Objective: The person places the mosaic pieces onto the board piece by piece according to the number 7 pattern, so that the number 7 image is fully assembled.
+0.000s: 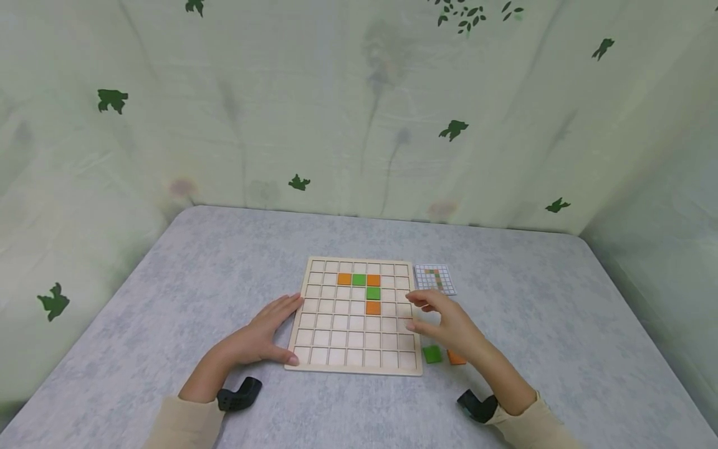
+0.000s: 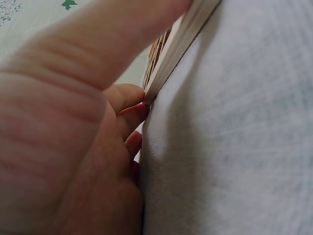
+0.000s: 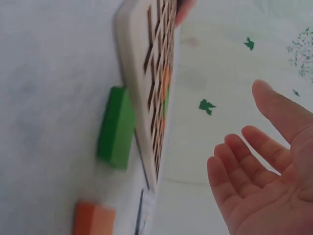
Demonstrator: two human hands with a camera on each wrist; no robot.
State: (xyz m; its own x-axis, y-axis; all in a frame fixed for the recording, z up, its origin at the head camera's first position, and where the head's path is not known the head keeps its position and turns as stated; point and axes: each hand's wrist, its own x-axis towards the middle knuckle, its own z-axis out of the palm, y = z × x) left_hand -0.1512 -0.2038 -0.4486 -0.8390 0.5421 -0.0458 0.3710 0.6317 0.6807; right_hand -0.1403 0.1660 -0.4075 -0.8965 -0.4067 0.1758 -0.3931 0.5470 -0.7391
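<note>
A wooden grid board (image 1: 339, 340) lies flat on the table. In its upper part, several orange and green square tiles (image 1: 359, 280) form a row that turns downward at its right end. My left hand (image 1: 255, 337) touches the board's left edge, fingers extended along the side and thumb (image 1: 288, 358) at the near left corner. Above the right edge hovers my right hand (image 1: 449, 321), thumb and fingers apart with nothing between them. A loose green tile (image 3: 117, 129) lies beside the board's near right side. Next to it is an orange tile (image 3: 94, 218), partly covered by the right arm in the head view.
A small printed pattern card (image 1: 443, 279) with a coloured grid lies at the board's far right. The grey mottled table (image 1: 224, 249) meets a pale curtain (image 1: 336, 93) with green leaf shapes behind it. Each wrist carries a black device (image 1: 240, 394).
</note>
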